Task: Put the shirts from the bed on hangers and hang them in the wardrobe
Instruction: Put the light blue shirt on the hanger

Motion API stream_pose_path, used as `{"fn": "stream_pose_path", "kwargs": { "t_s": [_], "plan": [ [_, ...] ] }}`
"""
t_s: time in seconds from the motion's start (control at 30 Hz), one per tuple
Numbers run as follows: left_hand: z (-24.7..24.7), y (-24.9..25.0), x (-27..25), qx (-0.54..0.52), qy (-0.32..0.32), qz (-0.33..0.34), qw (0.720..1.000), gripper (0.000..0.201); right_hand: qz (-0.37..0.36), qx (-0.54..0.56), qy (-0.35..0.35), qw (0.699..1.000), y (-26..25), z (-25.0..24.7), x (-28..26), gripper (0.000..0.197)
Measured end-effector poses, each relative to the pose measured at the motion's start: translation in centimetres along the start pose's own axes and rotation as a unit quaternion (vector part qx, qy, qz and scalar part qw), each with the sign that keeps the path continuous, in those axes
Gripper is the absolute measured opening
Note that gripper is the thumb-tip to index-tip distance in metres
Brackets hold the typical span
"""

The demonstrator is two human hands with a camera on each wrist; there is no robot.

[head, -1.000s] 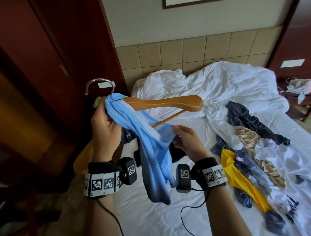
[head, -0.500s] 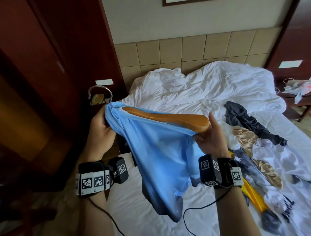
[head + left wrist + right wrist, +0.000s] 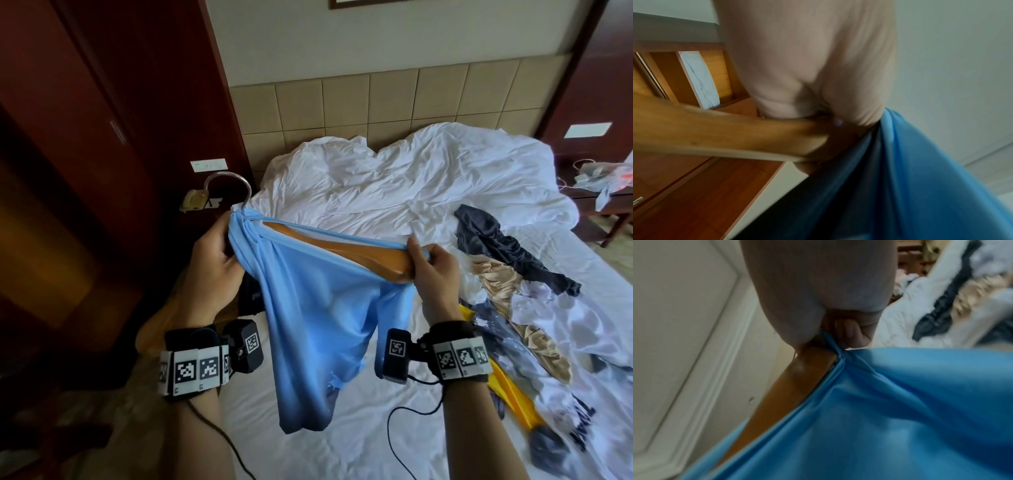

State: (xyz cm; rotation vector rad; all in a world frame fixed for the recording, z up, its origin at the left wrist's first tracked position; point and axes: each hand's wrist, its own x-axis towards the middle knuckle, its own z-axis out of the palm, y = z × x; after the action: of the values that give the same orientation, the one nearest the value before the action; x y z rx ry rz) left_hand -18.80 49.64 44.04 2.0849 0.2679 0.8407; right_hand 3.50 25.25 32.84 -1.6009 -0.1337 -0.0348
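Left hand: my left hand (image 3: pixel 211 262) clenches the bunched collar of the light-blue shirt (image 3: pixel 310 329) at the neck of the wooden hanger with a metal hook (image 3: pixel 366 255).
Right hand: my right hand (image 3: pixel 433 274) pinches the shirt's hem over the hanger's far tip, fingers (image 3: pixel 851 332) curled.
Shirt: stretched along the hanger, held above the white-sheeted bed (image 3: pixel 342 442).
Other clothes: dark, tan and yellow garments (image 3: pixel 513 308) lie on the bed, right of the hanger.
Wardrobe: dark-red wooden wardrobe (image 3: pixel 85 171) left of the bed.

No text reads clearly; a white shirt (image 3: pixel 579 416) on the bed (image 3: pixel 342 428) bears dark letters, too blurred and creased to make out
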Motion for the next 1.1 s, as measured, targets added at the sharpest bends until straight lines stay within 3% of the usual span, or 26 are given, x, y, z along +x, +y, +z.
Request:
{"fn": "stream_pose_path", "kwargs": {
  "t_s": [0.17,0.4,0.63,0.83,1.1],
  "plan": [
    [0.3,-0.4,0.0,0.022,0.006,-0.002,1.0,0.034,-0.094,-0.185,0.003,0.978,0.5,0.0,0.1,0.052],
    [0.5,-0.1,0.1,0.042,0.004,0.025,0.999,0.036,-0.114,-0.26,-0.009,0.959,0.8,-0.1,-0.1,0.05],
    [0.9,0.0,0.1,0.064,0.014,0.04,0.997,0.036,-0.112,-0.266,0.013,0.957,0.8,0.4,-0.3,0.052],
    [2.3,0.8,0.1,0.069,-0.001,0.063,0.996,0.032,-0.155,-0.276,0.016,0.948,0.0,1.6,-1.5,0.043],
    [2.6,0.9,-0.2,0.06,-0.037,0.055,0.996,0.021,-0.082,-0.181,-0.013,0.98,0.0,1.1,-1.3,0.032]
  ]
}}
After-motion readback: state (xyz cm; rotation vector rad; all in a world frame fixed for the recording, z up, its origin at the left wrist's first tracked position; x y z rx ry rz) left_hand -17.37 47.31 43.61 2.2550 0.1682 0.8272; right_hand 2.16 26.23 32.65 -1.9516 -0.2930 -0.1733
